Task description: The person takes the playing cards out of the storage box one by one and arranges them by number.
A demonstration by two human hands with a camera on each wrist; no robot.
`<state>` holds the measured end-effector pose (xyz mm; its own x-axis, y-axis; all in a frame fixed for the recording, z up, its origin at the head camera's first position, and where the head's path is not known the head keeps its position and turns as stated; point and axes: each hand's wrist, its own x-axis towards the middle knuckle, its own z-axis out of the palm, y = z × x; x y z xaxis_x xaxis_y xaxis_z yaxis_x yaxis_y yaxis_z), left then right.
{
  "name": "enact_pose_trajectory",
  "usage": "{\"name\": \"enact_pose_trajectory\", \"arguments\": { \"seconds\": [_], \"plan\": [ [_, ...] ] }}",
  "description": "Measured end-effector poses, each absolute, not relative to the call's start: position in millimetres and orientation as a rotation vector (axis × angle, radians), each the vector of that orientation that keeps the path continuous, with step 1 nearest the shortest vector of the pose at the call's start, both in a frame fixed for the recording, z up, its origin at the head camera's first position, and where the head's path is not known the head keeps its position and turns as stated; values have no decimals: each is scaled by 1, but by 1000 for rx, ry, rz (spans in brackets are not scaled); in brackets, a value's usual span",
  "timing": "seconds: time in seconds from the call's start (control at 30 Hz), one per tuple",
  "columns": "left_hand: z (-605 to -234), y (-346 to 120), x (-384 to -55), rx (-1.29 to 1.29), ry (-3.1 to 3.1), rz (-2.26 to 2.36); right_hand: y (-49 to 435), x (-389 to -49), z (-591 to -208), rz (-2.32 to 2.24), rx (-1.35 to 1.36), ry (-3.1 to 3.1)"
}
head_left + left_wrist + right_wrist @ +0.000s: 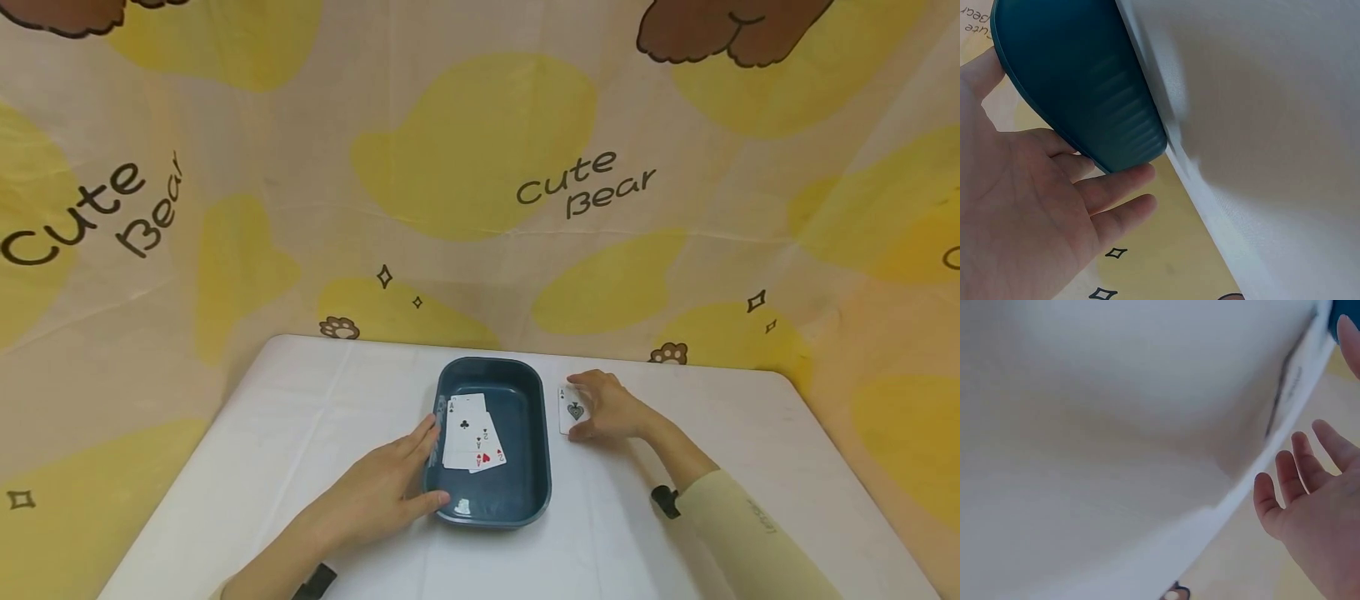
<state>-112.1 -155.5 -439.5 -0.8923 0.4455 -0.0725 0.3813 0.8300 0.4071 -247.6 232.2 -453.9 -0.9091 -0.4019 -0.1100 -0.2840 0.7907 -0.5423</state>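
Right of the dark-blue oblong tray (517, 492), the right hand (612, 407) spans one white spade-ace card (572, 412), pinching or not I cannot tell; the left hand (382, 485), straight-fingered, touches the tray's left side.

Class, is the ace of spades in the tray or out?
Out: the head view shows the ace of spades outside the blue tray, partly behind the right hand.

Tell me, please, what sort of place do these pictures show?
Probably a small indoor recording corner, although the wider room is not visible. A printed backdrop with the words "Cute Bear" surrounds a white table, and a blue tray with playing cards stands on it.
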Motion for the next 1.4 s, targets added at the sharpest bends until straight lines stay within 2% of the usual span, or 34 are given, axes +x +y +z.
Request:
{"name": "enact_pose_trajectory", "arguments": {
  "seconds": [0.4, 0.9, 1.4],
  "plan": [
    [-441, -155, -112, 649, 2853, 577, 221, -237, -420, -859, -603, 2770],
    [-437, -154, -112, 646, 2843, 587, 205, -223, -396, -886, -711, 2795],
    [-438, -155, -111, 645, 2854, 590, 162, -213, -400, -964, -778, 2746]
  ]
}}
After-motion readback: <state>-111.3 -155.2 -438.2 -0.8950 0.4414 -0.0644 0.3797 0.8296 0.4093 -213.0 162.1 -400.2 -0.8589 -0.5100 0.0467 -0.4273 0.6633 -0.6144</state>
